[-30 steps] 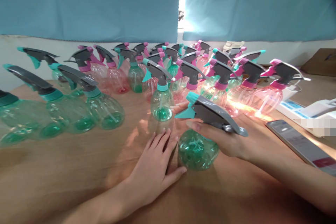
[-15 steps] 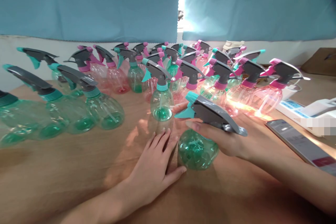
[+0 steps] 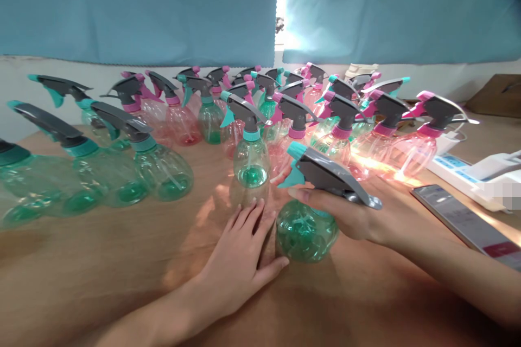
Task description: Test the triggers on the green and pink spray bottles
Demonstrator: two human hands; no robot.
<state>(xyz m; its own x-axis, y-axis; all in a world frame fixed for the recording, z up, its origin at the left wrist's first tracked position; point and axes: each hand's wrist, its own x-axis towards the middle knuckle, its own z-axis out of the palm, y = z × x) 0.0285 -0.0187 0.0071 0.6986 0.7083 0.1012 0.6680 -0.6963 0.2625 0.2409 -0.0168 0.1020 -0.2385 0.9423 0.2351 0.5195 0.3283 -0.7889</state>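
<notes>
My right hand (image 3: 345,211) is wrapped round the neck of a green spray bottle (image 3: 307,233), thumb on the near side and fingertips showing in front of the turquoise trigger. Its grey head and turquoise nozzle point left, and the bottle stands slightly tilted. Flat on the table lies my left hand (image 3: 240,255), fingers stretched out, holding nothing, its thumb tip close to that bottle's base. Just beyond those fingertips another green spray bottle (image 3: 251,157) stands upright with a little green showing at its bottom.
Several green spray bottles (image 3: 163,173) line the left side of the wooden table (image 3: 122,282). Pink and green ones crowd the back, with a pink spray bottle (image 3: 415,146) at right. A phone (image 3: 459,222) and a white power strip (image 3: 464,173) lie on the right. Blue curtains (image 3: 142,11) hang behind.
The trigger of the held spray bottle has moved back toward its neck, along with my right fingertips. My left hand has stayed where it was.
</notes>
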